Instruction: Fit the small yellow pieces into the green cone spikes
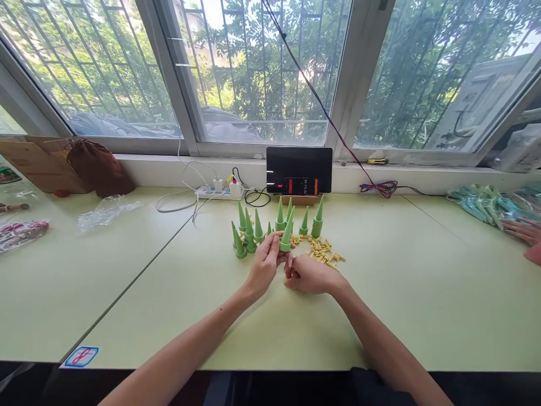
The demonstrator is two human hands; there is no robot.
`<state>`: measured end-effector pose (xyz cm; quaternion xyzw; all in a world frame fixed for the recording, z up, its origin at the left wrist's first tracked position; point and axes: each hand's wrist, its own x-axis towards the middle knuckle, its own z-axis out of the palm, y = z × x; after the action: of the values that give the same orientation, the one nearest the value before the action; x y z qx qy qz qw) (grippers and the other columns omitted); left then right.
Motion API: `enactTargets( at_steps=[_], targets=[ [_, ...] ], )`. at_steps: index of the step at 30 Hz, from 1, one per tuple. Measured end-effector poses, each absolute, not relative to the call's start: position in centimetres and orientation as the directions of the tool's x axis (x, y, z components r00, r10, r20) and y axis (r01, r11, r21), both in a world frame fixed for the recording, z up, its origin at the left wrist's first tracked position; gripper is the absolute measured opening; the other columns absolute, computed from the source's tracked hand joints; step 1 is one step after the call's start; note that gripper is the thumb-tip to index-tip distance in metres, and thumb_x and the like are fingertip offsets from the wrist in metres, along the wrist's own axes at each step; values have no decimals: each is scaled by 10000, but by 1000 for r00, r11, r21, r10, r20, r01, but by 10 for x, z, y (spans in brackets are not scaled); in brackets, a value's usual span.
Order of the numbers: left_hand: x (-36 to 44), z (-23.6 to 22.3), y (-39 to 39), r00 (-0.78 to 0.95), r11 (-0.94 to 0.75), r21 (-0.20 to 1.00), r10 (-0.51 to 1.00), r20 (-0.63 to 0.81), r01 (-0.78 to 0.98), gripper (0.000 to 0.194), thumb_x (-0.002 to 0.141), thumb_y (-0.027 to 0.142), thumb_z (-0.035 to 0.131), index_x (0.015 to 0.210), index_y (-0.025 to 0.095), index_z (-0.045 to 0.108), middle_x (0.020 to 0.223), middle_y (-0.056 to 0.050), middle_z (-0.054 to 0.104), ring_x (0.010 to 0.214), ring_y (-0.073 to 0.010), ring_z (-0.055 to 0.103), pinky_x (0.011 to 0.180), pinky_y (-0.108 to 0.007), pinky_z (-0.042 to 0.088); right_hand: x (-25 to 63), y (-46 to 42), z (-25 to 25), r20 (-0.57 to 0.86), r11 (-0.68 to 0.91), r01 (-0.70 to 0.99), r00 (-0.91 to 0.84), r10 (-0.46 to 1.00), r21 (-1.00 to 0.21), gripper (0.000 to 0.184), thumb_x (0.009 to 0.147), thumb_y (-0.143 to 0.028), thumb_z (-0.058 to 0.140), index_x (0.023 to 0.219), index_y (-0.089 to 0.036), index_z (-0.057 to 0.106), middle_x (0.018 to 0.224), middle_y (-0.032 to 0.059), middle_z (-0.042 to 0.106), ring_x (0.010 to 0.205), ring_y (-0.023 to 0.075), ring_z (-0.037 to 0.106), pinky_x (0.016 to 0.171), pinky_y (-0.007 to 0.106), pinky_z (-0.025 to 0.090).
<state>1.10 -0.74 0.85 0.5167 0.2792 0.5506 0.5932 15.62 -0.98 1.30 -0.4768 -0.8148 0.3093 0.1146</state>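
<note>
My left hand [265, 260] is closed around a green cone-shaped plastic spike [287, 232], which points upward above the fingers. Right beside it, my right hand [313, 274] is held low over the table with its fingers curled in a pinch. Whatever lies between those fingertips is too small and hidden to make out. Several more green spikes [249, 232] stand upright in a cluster just beyond my left hand, and another green spike [318, 220] stands farther right. Small yellow tube-like pieces [323, 252] lie in a loose pile behind my right hand.
A black tablet [299, 163] leans at the window sill, with a phone [301, 186] showing a timer before it. A power strip [220, 193] with cables sits left of them. A brown bag [93, 166] stands far left; bagged green items [479, 206] lie far right.
</note>
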Motion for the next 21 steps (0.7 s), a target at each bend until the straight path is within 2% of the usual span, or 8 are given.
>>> enactTargets(
  at_steps=[3,6,10,13,15,21],
  targets=[
    [10,11,-7,274,-119,921,933,231,-372,282,920,408,559,1039,156,600,887,-54,638,602,-105,562,539,-257,471,157,-7,13,-46,391,730,-499,865,-561,201,733,-92,561,593,-196,461,541,-42,484,471,97,399,455,234,261],
    [9,13,-7,279,-119,932,934,222,-342,295,902,412,585,990,137,647,824,-52,637,632,-117,568,579,-263,475,159,-3,14,104,432,711,-456,884,-554,176,740,-75,533,644,-201,458,615,-25,551,546,112,467,500,228,294],
    [7,12,-6,287,-125,940,932,221,-318,329,845,415,660,1020,137,668,751,-38,639,661,-134,584,615,-271,483,161,1,14,272,432,628,-338,901,-647,131,795,-99,511,739,-209,469,662,-23,620,585,117,535,562,213,362],
    [6,9,-4,269,-123,942,939,213,-314,383,773,361,749,1080,158,642,686,-7,652,633,-127,590,645,-271,491,161,2,14,386,436,556,-212,898,-708,89,883,-216,493,797,-213,472,626,-27,611,536,118,527,546,217,381],
    [5,8,-3,268,-132,939,938,221,-316,379,780,344,746,1090,158,633,662,-4,654,632,-130,598,660,-275,498,160,2,16,459,452,516,-123,880,-728,112,909,-280,489,819,-214,478,611,-32,589,514,117,511,528,219,386],
    [7,14,-5,253,-175,915,927,278,-362,315,849,351,678,1081,147,619,837,-49,665,707,-158,649,628,-284,516,155,-4,24,619,540,408,85,781,-736,140,928,-336,495,869,-210,510,683,-11,600,558,118,545,555,227,456]
  ],
)
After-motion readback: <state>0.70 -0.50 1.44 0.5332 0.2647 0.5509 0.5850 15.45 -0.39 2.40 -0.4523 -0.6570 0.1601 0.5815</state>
